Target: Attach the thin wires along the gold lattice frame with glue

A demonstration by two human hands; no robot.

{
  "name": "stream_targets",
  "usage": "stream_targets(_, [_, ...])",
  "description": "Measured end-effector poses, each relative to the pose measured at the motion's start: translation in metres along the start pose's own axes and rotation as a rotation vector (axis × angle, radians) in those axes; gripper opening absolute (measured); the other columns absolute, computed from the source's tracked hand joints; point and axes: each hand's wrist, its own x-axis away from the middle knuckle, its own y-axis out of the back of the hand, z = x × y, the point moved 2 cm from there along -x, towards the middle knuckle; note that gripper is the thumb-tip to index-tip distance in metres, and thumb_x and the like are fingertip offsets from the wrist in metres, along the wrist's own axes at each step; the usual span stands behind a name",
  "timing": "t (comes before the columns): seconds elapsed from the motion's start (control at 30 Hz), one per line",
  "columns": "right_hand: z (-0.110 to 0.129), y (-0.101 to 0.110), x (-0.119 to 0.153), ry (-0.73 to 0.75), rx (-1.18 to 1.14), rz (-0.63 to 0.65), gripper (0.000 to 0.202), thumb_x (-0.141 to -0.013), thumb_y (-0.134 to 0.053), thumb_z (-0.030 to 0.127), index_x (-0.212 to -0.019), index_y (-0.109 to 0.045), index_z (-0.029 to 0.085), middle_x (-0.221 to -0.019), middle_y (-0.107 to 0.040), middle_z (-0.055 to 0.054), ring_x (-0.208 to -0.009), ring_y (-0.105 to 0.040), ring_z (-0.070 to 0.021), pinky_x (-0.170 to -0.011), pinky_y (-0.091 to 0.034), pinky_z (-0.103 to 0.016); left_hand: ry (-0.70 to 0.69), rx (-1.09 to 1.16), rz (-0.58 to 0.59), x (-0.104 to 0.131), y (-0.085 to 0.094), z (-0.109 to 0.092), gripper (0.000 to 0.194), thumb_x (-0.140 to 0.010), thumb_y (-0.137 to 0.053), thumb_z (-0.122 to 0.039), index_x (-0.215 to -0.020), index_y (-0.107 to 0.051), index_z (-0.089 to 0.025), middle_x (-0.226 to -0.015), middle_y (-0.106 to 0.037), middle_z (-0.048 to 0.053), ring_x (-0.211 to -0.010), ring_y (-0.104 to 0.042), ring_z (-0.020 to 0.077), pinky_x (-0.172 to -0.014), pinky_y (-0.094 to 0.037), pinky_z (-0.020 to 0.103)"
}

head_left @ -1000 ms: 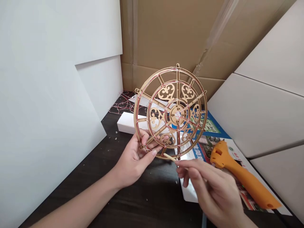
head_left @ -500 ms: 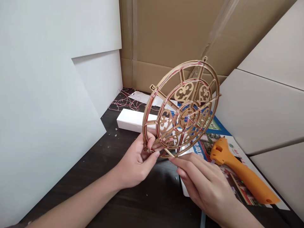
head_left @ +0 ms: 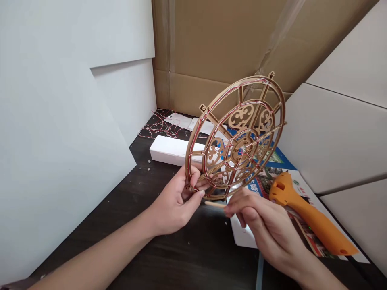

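A round gold openwork frame (head_left: 211, 113) is held up and tilted, with red and white wires running along its rings and spokes. My left hand (head_left: 181, 201) grips its lower left rim, thumb in front and fingers curled round the edge. Below the frame's bottom edge, my right hand (head_left: 260, 221) pinches a thin pale stick (head_left: 215, 204). The stick points left toward my left thumb and appears apart from the frame. Part of the rim is hidden behind my left fingers.
An orange glue gun (head_left: 311, 213) lies on a printed sheet (head_left: 298, 181) at the right. Behind the frame sit a white box (head_left: 169, 149) and loose red and white wires (head_left: 160, 128). White panels (head_left: 69, 121) and cardboard (head_left: 211, 40) surround the dark table (head_left: 145, 257).
The stick has come away from the frame's lower rim and now lies lower, nearly level. My right hand has turned and shifted slightly right. The frame appears slightly further right.
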Motion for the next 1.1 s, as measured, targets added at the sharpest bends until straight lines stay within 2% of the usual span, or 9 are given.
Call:
stream_targets(0.23, [0.008,0.000,0.001,0.033,-0.305,0.223,0.032,-0.108,-0.040,0.035,-0.099,-0.068,0.023,-0.079,-0.071,-0.005,-0.076,-0.066,-0.0174,-0.069,-0.055,-0.031,0.013,0.006,0.007,0.000,0.002,0.001,0.024,-0.098,-0.052,-0.010,-0.089,-0.037,-0.027,-0.096,-0.050,-0.002,-0.094,-0.063,0.0127,-0.085,-0.051,0.028])
stream_targets(0.4, [0.022,0.002,0.003,0.071,-0.373,0.280,0.033,-0.108,-0.041,0.040,-0.097,-0.068,0.025,-0.072,-0.071,-0.003,-0.069,-0.066,-0.0165,-0.066,-0.056,-0.030,-0.014,0.052,0.029,-0.001,0.003,-0.002,0.026,-0.098,-0.047,-0.005,-0.088,-0.038,-0.026,-0.101,-0.055,-0.002,-0.112,-0.065,0.0130,-0.100,-0.051,0.030])
stream_targets(0.47, [0.022,0.004,0.004,0.046,-0.303,0.223,0.032,-0.108,-0.041,0.036,-0.095,-0.068,0.025,-0.071,-0.071,-0.002,-0.067,-0.067,-0.0158,-0.063,-0.056,-0.028,-0.016,0.061,0.010,-0.002,0.003,-0.002,0.026,-0.097,-0.048,-0.003,-0.088,-0.039,-0.026,-0.101,-0.055,-0.003,-0.116,-0.065,0.0130,-0.104,-0.050,0.030])
stream_targets(0.6, [0.010,0.009,0.005,-0.023,0.114,-0.066,0.022,-0.102,-0.048,0.020,-0.093,-0.068,0.023,-0.073,-0.070,-0.001,-0.063,-0.068,-0.0125,-0.057,-0.054,-0.021,-0.014,0.121,0.003,-0.004,0.002,-0.002,0.028,-0.097,-0.048,-0.001,-0.088,-0.039,-0.025,-0.108,-0.064,-0.002,-0.121,-0.066,0.0125,-0.115,-0.047,0.034])
stream_targets(0.67, [0.005,0.010,0.006,-0.030,0.265,-0.155,0.019,-0.101,-0.050,0.018,-0.095,-0.068,0.023,-0.074,-0.071,0.001,-0.061,-0.067,-0.0100,-0.055,-0.052,-0.018,-0.028,0.179,0.015,-0.005,0.002,-0.002,0.028,-0.098,-0.048,0.000,-0.088,-0.039,-0.025,-0.112,-0.068,-0.002,-0.127,-0.064,0.0127,-0.119,-0.043,0.037])
stream_targets(0.8, [0.005,0.007,0.008,-0.010,0.336,-0.162,0.019,-0.103,-0.049,0.019,-0.102,-0.067,0.023,-0.080,-0.073,0.002,-0.064,-0.068,-0.0076,-0.056,-0.051,-0.015,-0.021,0.243,0.009,-0.006,0.002,-0.004,0.029,-0.098,-0.051,0.002,-0.088,-0.042,-0.024,-0.115,-0.074,-0.002,-0.130,-0.063,0.0125,-0.116,-0.047,0.031])
stream_targets(0.9, [0.008,0.005,0.008,0.033,0.339,-0.155,0.018,-0.103,-0.049,0.019,-0.105,-0.066,0.022,-0.086,-0.075,0.001,-0.074,-0.071,-0.0081,-0.064,-0.053,-0.015,-0.002,0.268,-0.011,-0.006,0.001,-0.006,0.031,-0.097,-0.052,0.004,-0.087,-0.043,-0.023,-0.115,-0.076,-0.004,-0.128,-0.065,0.0119,-0.112,-0.050,0.027])
stream_targets(1.1, [0.006,0.004,0.008,0.061,0.401,-0.165,0.017,-0.102,-0.050,0.015,-0.107,-0.065,0.021,-0.089,-0.074,0.000,-0.077,-0.070,-0.0075,-0.072,-0.053,-0.016,0.004,0.290,-0.028,-0.007,0.000,-0.007,0.030,-0.096,-0.054,0.005,-0.086,-0.044,-0.022,-0.112,-0.076,-0.005,-0.127,-0.066,0.0126,-0.112,-0.051,0.027])
